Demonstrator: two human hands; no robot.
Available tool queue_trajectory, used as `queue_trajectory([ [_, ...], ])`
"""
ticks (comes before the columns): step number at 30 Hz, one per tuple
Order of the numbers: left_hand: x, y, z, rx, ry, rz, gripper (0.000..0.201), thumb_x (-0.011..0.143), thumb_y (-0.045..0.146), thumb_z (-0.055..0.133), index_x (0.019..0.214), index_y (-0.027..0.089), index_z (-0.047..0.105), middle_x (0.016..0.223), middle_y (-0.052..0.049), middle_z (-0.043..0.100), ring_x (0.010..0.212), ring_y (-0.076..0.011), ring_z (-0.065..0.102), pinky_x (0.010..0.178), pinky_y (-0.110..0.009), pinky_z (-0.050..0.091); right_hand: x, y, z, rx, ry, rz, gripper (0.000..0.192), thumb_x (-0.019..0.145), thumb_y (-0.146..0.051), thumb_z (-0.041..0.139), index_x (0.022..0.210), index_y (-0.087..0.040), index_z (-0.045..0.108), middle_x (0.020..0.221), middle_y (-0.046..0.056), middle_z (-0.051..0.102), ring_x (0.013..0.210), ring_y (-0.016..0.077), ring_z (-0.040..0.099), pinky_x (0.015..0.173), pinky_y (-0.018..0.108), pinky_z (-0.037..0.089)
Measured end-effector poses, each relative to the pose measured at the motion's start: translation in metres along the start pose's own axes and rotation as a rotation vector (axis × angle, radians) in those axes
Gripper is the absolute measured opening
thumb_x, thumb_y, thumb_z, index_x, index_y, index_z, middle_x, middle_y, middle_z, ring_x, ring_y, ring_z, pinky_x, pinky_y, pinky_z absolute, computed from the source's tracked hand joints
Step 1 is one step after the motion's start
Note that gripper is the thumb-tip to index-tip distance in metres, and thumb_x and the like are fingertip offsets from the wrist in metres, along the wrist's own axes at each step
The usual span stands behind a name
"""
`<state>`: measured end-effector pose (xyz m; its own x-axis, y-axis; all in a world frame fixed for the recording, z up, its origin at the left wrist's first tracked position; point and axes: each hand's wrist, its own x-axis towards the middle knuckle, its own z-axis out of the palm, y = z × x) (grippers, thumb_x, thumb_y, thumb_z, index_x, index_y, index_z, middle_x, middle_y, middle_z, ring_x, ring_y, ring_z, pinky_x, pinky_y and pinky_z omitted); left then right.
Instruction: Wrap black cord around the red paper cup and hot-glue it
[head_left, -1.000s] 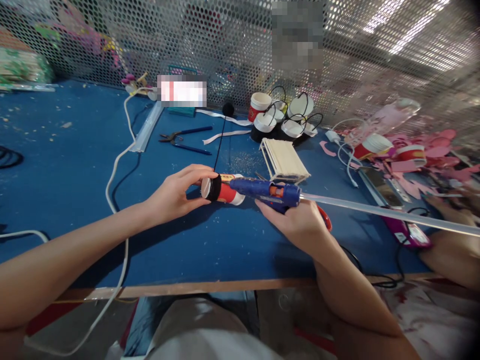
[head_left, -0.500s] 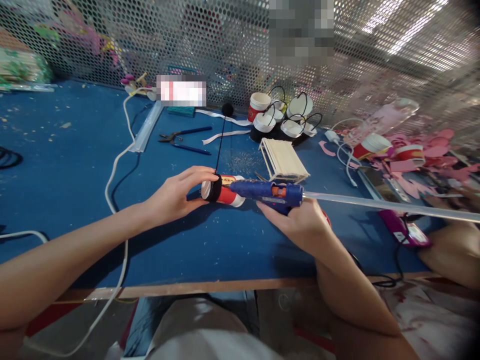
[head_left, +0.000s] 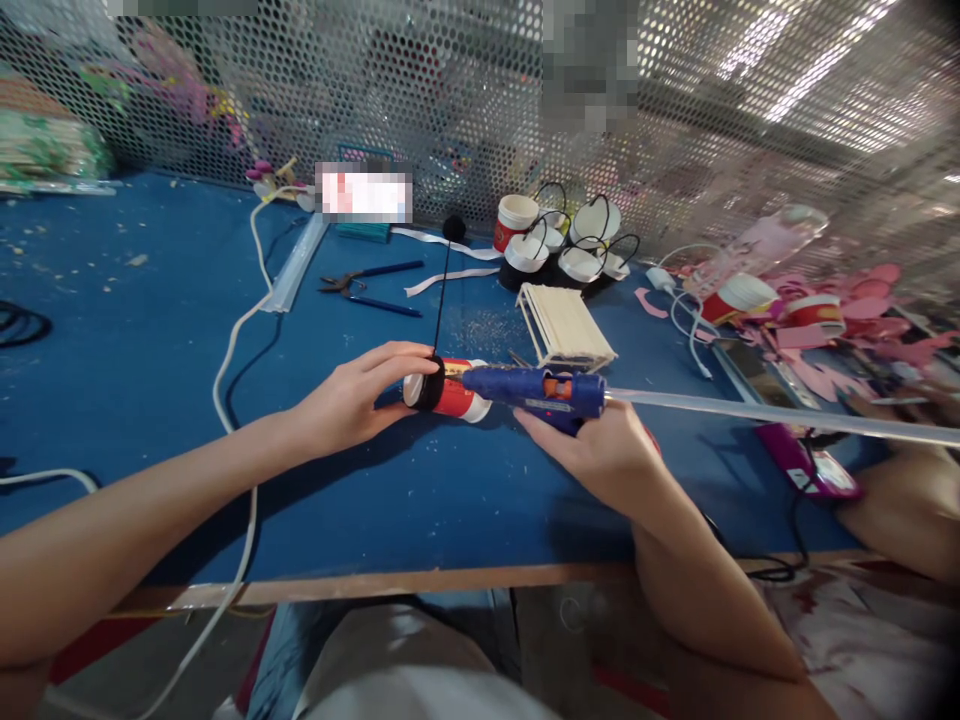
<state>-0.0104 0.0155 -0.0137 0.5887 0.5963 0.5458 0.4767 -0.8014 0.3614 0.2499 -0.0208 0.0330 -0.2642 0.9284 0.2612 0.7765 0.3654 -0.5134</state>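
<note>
My left hand [head_left: 375,390] grips the left end of a red and white paper cup [head_left: 457,400], which lies on its side on the blue table. Black yarn [head_left: 429,385] is wound in a band around that end, and a strand runs from it back to a black yarn ball [head_left: 454,229]. In my right hand [head_left: 607,450] is a blue hot glue gun [head_left: 536,385], with a long clear glue stick [head_left: 750,412] coming out of its rear. Its nozzle points left, close to the cup beside the yarn band; whether it touches is hard to see.
Blue-handled pliers [head_left: 382,285] and a small wooden-stick rack [head_left: 566,325] lie beyond my hands. Several cups with black handles [head_left: 581,262] stand by the perforated metal screen [head_left: 465,100]. A white cord [head_left: 236,370] crosses the left side. Another person's arm [head_left: 907,510] rests at right.
The view has tilted slightly, so the scene sits a little lower. Both hands keep their holds, and the nozzle stays by the yarn band.
</note>
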Motion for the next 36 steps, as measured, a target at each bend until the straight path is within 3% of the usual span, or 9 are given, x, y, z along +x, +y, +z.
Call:
queue_trajectory([
  [4,0.000,0.002,-0.001,0.015,-0.018,0.030,0.035,0.083,0.014,0.056,0.117,0.016,0.051,0.123,-0.015,0.056,0.115,-0.0218,0.056,0.095,-0.035,0.050,0.003,0.002,0.001,-0.007,0.022,0.000,0.020,0.078,-0.033,0.058,0.065,-0.017,0.058,0.049,-0.002,0.054,0.050,0.0128,0.051,0.046,0.023,0.039],
  [10,-0.001,0.002,-0.001,0.015,-0.028,0.019,0.035,0.083,0.014,0.055,0.118,0.018,0.050,0.124,-0.014,0.056,0.116,-0.0217,0.054,0.096,-0.036,0.049,0.004,0.001,0.000,-0.035,0.015,-0.080,0.016,0.079,-0.030,0.056,0.075,-0.018,0.065,0.060,0.001,0.063,0.054,0.0148,0.057,0.055,0.026,0.046],
  [17,0.000,-0.004,-0.001,-0.125,-0.006,-0.135,0.039,0.080,0.026,0.063,0.116,0.017,0.052,0.120,-0.013,0.057,0.115,-0.0235,0.055,0.095,-0.038,0.049,-0.002,-0.003,0.000,-0.076,0.053,-0.048,0.015,0.077,-0.032,0.058,0.076,-0.018,0.063,0.071,0.006,0.066,0.065,0.0185,0.061,0.059,0.029,0.049],
  [24,0.000,-0.003,0.002,-0.372,-0.002,-0.318,0.048,0.073,0.029,0.069,0.115,0.017,0.051,0.116,-0.011,0.056,0.095,-0.0195,0.064,0.084,-0.037,0.056,-0.001,-0.008,-0.001,-0.088,0.035,-0.087,0.013,0.078,-0.029,0.055,0.073,-0.021,0.064,0.058,0.003,0.059,0.055,0.0164,0.056,0.052,0.029,0.046],
  [30,0.003,0.003,-0.001,-0.490,-0.028,-0.529,0.053,0.067,0.032,0.072,0.114,0.018,0.052,0.098,-0.007,0.066,0.078,-0.0186,0.068,0.069,-0.034,0.059,-0.001,-0.009,-0.003,-0.092,0.028,-0.109,0.013,0.078,-0.030,0.055,0.073,-0.022,0.064,0.053,0.002,0.056,0.054,0.0165,0.055,0.051,0.029,0.046],
  [36,0.006,0.005,-0.002,-0.537,-0.012,-0.581,0.046,0.068,0.031,0.072,0.108,0.019,0.053,0.079,-0.002,0.070,0.069,-0.0188,0.070,0.061,-0.030,0.059,-0.002,-0.007,-0.002,-0.080,0.028,-0.105,0.013,0.078,-0.031,0.056,0.073,-0.022,0.062,0.056,0.002,0.057,0.056,0.0164,0.056,0.054,0.028,0.047],
])
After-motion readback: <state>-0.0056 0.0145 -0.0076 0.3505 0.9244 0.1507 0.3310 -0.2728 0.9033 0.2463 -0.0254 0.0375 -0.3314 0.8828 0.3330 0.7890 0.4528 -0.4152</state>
